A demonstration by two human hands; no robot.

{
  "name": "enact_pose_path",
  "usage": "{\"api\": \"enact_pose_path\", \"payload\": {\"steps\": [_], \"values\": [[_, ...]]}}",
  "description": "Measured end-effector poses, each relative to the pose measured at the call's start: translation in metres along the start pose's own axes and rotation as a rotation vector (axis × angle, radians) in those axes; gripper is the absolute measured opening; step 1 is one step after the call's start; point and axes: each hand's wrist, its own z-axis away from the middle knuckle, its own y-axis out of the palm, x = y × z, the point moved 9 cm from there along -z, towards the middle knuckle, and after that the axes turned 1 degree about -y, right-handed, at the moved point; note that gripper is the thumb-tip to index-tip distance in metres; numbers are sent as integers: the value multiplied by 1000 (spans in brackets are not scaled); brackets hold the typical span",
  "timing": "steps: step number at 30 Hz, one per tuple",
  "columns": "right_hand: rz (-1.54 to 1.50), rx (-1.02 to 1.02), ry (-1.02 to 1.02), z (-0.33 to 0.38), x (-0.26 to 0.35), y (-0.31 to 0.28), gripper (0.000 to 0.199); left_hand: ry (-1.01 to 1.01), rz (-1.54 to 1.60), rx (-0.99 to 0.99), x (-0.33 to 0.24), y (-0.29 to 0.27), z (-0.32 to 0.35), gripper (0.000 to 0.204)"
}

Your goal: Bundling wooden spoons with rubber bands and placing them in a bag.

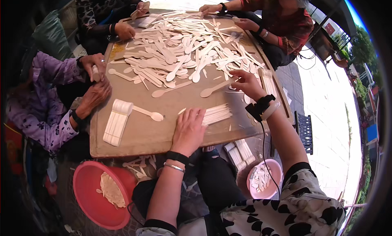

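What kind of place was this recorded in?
Probably a makeshift outdoor work area, perhaps beside a street or yard: a table bears a heap of wooden spoons, with sunlit pavement and green trees beyond.

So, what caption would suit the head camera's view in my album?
Left hand over stacked wooden pieces, right hand at a loose wooden spoon, a heap of spoons beyond.

The left hand is palm down, its fingers close together, the left forearm running behind it. The right hand is farther forward, curved, the right forearm slanting inward.
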Motion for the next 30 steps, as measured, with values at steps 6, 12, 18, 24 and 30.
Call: {"api": "enact_pose_path", "payload": {"steps": [6, 12, 18, 24, 30], "values": [[269, 251, 24, 21, 20, 40, 15, 94, -77, -162, -15, -15, 2, 53], [31, 494, 329, 20, 3, 69, 16, 98, -99, -163, -13, -15, 2, 53], [719, 646, 1, 3, 28, 96, 16, 83, -41, -149, -11, -16, 4, 54], [916, 8, -580, -71, 67, 101, 17, 128, -50, -159, -14, -14, 3, 56], [1177, 170, -547, -95, 54, 118, 14, 103, -47, -156, -13, -15, 2, 55]]}}
